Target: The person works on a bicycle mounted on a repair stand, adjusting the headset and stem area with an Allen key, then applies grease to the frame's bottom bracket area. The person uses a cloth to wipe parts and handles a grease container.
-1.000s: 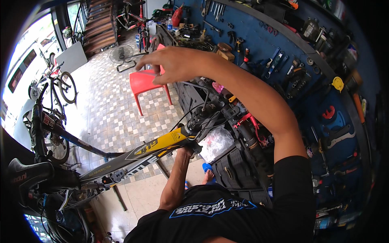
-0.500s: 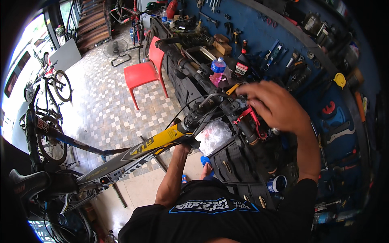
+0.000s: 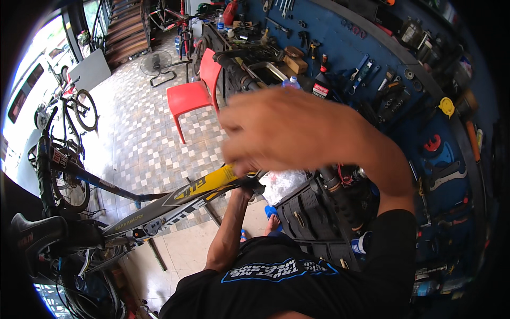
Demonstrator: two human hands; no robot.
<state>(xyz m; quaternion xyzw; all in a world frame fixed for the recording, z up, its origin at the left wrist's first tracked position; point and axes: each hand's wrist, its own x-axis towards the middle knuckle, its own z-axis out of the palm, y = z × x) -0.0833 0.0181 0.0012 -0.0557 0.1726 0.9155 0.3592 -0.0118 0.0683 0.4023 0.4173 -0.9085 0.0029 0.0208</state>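
Observation:
A bicycle frame (image 3: pixel 183 198) in grey, yellow and white runs from a black saddle (image 3: pixel 40 234) at the lower left toward the middle. My right hand (image 3: pixel 287 127) is over its front end, blurred, fingers pointing left and partly curled; whether they hold anything cannot be told. It hides the stem and much of the handlebar. Below the hand's right side a black handlebar grip (image 3: pixel 342 204) shows. My left hand (image 3: pixel 243 192) is under the front of the frame, by the dark parts there, its fingers hidden.
A workbench with dark drawers (image 3: pixel 300 220) stands beyond the bike, carrying a white plastic bag (image 3: pixel 284 183). Tools hang on a blue wall panel (image 3: pixel 340 58) at the right. A red chair (image 3: pixel 194 98) and a fan (image 3: pixel 156 66) stand on the tiled floor.
My right hand has swung left from the right side of the handlebar to above the frame's front end, covering the stem. My left hand has stayed under the frame.

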